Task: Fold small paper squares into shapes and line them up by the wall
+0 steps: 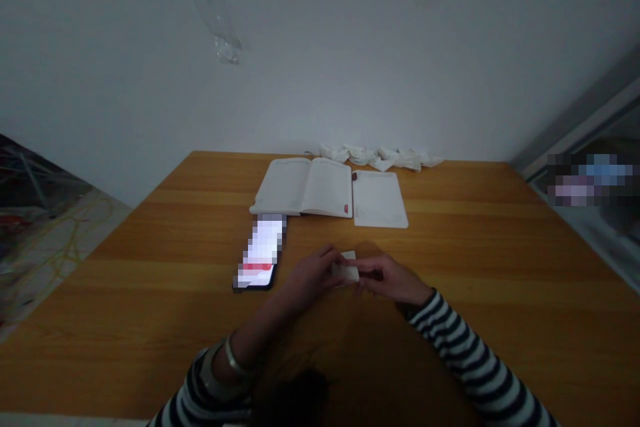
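Note:
A small piece of folded white paper (351, 272) is held between my two hands, low over the wooden table (450, 240). My left hand (316, 275) is closed on its left side, the fingers curled over it. From the right, my right hand (390, 279) pinches the paper's edge with thumb and fingers. Part of the paper is hidden under the fingers. Just left of my left hand lies a phone (260, 250) with its screen lit. Beyond my hands a single loose white sheet (380, 199) lies flat.
An open notebook (305, 187) lies behind the phone, left of the loose sheet. Several crumpled white papers (380, 157) line the table's far edge against the wall (350, 67). Clear tape (215, 20) hangs on that wall. Cables lie on the floor (95, 233) at left.

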`<state>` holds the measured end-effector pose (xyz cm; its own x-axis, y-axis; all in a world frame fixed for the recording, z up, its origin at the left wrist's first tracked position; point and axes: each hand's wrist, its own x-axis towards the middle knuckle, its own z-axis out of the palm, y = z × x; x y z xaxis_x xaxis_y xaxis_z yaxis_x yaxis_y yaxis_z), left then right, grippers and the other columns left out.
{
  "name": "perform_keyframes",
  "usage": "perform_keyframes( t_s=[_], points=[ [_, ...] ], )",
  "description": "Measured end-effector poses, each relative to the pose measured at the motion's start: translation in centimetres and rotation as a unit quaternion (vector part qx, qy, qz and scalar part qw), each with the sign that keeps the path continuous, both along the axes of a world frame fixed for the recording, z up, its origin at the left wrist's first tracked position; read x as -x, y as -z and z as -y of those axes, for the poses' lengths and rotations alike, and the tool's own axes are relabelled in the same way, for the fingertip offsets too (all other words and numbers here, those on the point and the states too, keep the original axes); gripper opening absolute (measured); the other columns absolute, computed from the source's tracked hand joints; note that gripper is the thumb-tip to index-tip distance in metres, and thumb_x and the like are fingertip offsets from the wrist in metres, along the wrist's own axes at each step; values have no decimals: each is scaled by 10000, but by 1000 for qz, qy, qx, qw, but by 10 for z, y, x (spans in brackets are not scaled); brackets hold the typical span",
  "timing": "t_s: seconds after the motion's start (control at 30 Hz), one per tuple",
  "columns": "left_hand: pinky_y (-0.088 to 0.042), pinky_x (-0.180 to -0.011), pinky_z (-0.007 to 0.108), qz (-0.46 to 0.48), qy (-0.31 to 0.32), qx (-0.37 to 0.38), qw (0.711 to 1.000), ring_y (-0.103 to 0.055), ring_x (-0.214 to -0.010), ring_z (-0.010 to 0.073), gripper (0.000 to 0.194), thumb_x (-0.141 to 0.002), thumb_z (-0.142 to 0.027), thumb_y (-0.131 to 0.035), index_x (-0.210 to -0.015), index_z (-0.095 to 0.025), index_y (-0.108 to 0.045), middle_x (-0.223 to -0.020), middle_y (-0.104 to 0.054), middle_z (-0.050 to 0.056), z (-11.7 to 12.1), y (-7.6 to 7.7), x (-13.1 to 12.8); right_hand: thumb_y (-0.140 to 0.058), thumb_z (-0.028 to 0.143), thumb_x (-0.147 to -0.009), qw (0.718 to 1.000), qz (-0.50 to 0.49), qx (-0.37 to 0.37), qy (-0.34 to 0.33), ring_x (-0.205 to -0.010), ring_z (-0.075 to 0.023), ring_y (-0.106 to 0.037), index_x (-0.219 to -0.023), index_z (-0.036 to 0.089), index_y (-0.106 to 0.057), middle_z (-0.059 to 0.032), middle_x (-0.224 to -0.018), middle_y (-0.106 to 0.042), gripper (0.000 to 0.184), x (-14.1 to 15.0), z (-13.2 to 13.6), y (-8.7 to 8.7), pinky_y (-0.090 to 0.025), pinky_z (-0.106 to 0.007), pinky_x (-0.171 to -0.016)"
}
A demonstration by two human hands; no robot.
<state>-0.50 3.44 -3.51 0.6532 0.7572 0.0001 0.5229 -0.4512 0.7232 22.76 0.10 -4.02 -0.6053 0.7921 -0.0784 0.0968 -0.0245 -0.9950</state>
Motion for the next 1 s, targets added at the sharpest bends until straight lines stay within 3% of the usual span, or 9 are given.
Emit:
perform_keyframes(
  t_s=[0.17,0.33,0.5,0.63,0.73,0.83,1.0],
  points=[
    [-438,-665,264,-22,-9,-40,999,-608,-762,159,166,-982,-330,-533,-961,-195,-628,-958,-625,31,3,3,-5,-599,320,-954,1000,-4,15,27,-793,-144,-708,-1368,213,-609,-87,-1109,-752,427,2,0,2,-554,-253,-663],
    [-437,-661,259,-31,-17,-96,995,-594,-749,156,180,-1000,-272,-483,-912,-191,-617,-936,-627,35,8,0,-8,-646,338,-912,992,-31,54,113,-721,-130,-703,-1368,182,-577,-92,-1041,-758,487,6,0,15,-525,-213,-555],
    [-475,-716,271,21,7,-119,993,-614,-852,177,155,-987,-200,-475,-921,-188,-615,-1015,-638,67,12,-7,-6,-722,345,-841,982,-81,21,172,-762,-138,-688,-1295,188,-633,-77,-1020,-760,488,9,-4,29,-540,-232,-589],
    [-514,-810,308,50,3,-121,991,-631,-944,194,161,-995,-178,-458,-996,-198,-618,-1085,-648,81,14,-7,-6,-679,372,-864,965,-77,-16,251,-714,-159,-697,-1244,183,-678,-91,-1007,-782,424,13,-5,32,-542,-243,-544],
    [-528,-873,366,53,-23,-137,989,-629,-1032,235,151,-972,-289,-566,-1092,-204,-601,-1152,-644,101,17,-8,-9,-619,349,-898,942,-22,-87,324,-805,-201,-732,-1159,188,-738,-98,-1030,-791,329,17,-3,31,-599,-324,-684],
    [-522,-921,432,49,-40,-175,983,-607,-1116,286,363,-868,-373,-722,-1161,-212,-583,-1231,-627,121,20,-10,-11,-580,301,-924,922,41,-166,346,-951,-239,-743,-1104,220,-771,-88,-1086,-786,274,21,3,27,-592,-406,-866],
    [-538,-850,364,87,-81,-184,976,-648,-1009,227,97,-958,-231,-578,-1028,-209,-642,-1117,-662,94,21,-7,-10,-570,268,-954,920,80,-251,291,-1046,-252,-725,-1122,279,-767,-67,-1131,-773,260,26,13,19,-562,-420,-947]
  ],
)
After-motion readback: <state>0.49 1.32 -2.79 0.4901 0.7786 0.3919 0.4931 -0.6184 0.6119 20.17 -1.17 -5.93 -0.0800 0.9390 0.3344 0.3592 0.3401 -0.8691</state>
